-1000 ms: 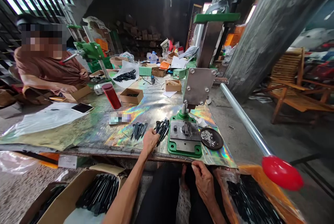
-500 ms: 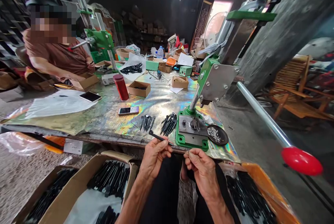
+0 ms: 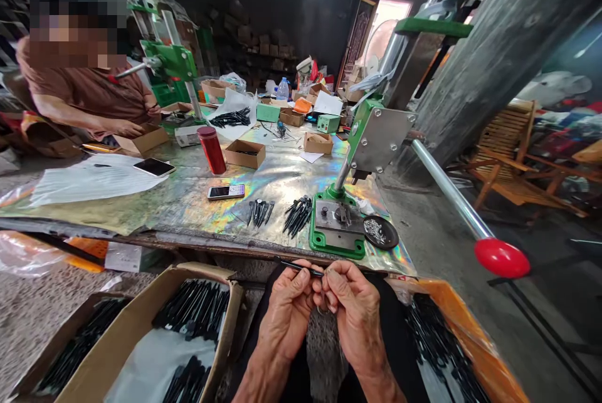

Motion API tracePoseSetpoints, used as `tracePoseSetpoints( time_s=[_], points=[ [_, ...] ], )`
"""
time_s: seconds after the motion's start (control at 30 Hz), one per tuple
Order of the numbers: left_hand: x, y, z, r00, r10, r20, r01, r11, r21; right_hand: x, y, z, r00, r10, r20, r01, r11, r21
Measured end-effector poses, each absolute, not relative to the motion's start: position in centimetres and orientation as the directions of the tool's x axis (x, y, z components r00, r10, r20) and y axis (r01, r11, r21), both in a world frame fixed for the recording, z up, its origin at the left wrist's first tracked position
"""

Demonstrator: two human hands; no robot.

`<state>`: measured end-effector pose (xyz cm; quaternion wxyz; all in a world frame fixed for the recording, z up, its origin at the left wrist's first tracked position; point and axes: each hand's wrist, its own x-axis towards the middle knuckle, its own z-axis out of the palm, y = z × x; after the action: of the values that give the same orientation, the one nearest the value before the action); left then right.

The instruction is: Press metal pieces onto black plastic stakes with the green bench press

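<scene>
Box (image 3: 234, 310), cardboard, packed with black rods (image 3: 190, 312), lower left. Two loose bundles of rods (image 3: 259, 212) on the foil-covered bench (image 3: 179, 202). Left hand (image 3: 286, 321) and right hand (image 3: 352, 318), together at the bench edge, fingertips of both pinching one thin black rod (image 3: 301, 269) held level. Rod judged light, stiff and slim, apt to slip; best taken mid-shaft between thumb and finger. Green press (image 3: 317, 243) beyond the right hand, small black dish (image 3: 380, 232) just beside it. Orange-edged container (image 3: 470, 334) of more rods, lower right.
</scene>
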<state>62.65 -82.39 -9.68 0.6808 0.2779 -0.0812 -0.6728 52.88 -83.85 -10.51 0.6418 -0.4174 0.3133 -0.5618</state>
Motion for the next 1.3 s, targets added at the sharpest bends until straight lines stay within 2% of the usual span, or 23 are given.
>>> tracePoseSetpoints(
  time_s=[0.3,0.53,0.63,0.7,0.8,1.03,1.17,1.3],
  points=[
    [61.1,-82.7,-9.8,0.118,-0.951,-0.285,0.87,-0.04,0.491,51.6,-84.0,-11.7,0.15,-0.987,0.062,0.401,0.003,-0.916],
    [60.2,-83.1,-9.8,0.214,-0.955,-0.208,0.775,0.036,0.63,51.1,-84.3,-11.3,0.015,-0.99,0.137,0.236,-0.13,-0.963],
    [59.9,-83.3,-10.2,0.293,-0.95,-0.109,0.663,0.12,0.739,51.2,-84.6,-11.3,0.042,-0.995,0.089,0.366,-0.067,-0.928],
    [60.1,-83.5,-10.6,0.335,-0.942,-0.031,0.534,0.162,0.83,51.3,-85.0,-11.5,0.086,-0.996,0.004,0.475,0.037,-0.879],
    [60.6,-84.5,-11.0,0.36,-0.932,0.04,0.334,0.169,0.927,51.5,-85.9,-12.0,0.109,-0.989,-0.102,0.539,0.145,-0.83],
    [60.9,-89.1,-11.9,0.336,-0.941,0.046,0.177,0.111,0.978,51.2,-88.8,-12.0,0.147,-0.961,-0.233,0.67,0.27,-0.692],
    [60.5,-92.1,-12.5,0.309,-0.95,0.051,0.103,0.087,0.991,51.0,-90.8,-12.4,0.163,-0.963,-0.214,0.714,0.265,-0.648],
    [60.2,-94.9,-13.1,0.257,-0.963,0.08,0.06,0.099,0.993,50.9,-93.2,-13.6,0.167,-0.969,-0.183,0.703,0.247,-0.667]
  ],
)
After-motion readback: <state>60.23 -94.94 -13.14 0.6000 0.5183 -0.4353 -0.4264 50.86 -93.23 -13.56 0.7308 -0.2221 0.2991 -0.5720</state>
